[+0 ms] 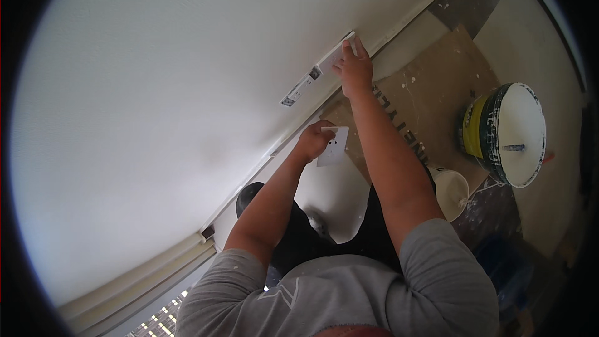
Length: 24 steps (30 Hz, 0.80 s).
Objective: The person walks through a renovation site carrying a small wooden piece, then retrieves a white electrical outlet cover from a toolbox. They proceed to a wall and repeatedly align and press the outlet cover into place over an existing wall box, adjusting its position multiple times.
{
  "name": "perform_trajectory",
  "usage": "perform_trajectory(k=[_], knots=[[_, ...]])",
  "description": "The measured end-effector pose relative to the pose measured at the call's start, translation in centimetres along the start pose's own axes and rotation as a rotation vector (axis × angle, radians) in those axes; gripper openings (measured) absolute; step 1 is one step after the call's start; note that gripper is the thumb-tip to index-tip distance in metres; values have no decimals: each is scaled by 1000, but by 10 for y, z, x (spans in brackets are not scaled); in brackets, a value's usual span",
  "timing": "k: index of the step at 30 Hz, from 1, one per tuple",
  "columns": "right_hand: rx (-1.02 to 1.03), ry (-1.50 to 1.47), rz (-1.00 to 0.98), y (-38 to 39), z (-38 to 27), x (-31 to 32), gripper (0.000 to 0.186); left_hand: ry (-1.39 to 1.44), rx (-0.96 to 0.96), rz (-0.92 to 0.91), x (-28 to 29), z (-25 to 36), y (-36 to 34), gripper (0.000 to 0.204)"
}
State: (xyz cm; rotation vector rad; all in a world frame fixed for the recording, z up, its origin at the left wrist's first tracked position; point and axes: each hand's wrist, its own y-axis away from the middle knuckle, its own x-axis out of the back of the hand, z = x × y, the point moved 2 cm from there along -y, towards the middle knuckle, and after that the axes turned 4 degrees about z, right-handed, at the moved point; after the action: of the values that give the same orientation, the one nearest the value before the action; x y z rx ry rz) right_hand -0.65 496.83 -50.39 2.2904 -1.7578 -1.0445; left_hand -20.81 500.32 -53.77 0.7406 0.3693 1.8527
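Observation:
Low on the white wall (156, 75), my right hand (355, 73) has its fingers and thumb on a white socket faceplate (331, 59). That plate lies against the wall or very near it; the fingers cover part of it. Just left of it, an uncovered socket strip (298, 92) with dark parts shows in the wall. Nearer to me, my left hand (314, 141) pinches a second white faceplate (335, 148) by its upper left corner. This one hangs apart from the wall, with small dark slots in its face.
Flattened brown cardboard (430, 81) covers floor beside the wall. On the right stands a big paint bucket (483, 128), its white top spattered, next to a smaller white pail (452, 193). A beige ledge (143, 274) runs along the lower left, and a bluish container (505, 268) sits lower right.

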Motion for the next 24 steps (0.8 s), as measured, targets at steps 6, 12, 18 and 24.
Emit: perform_trajectory(k=[6,12,18,24], knots=[[-5,13,65,2,-3,-2,70,-297,-321,194,4,10,10,54],[2,8,94,-6,-5,3,69,-332,-302,249,11,69,29,80],[-3,6,84,-5,-6,3,60,-496,-346,331,14,103,15,87],[12,-12,68,-10,-6,7,52,-576,-220,341,4,114,5,92]])
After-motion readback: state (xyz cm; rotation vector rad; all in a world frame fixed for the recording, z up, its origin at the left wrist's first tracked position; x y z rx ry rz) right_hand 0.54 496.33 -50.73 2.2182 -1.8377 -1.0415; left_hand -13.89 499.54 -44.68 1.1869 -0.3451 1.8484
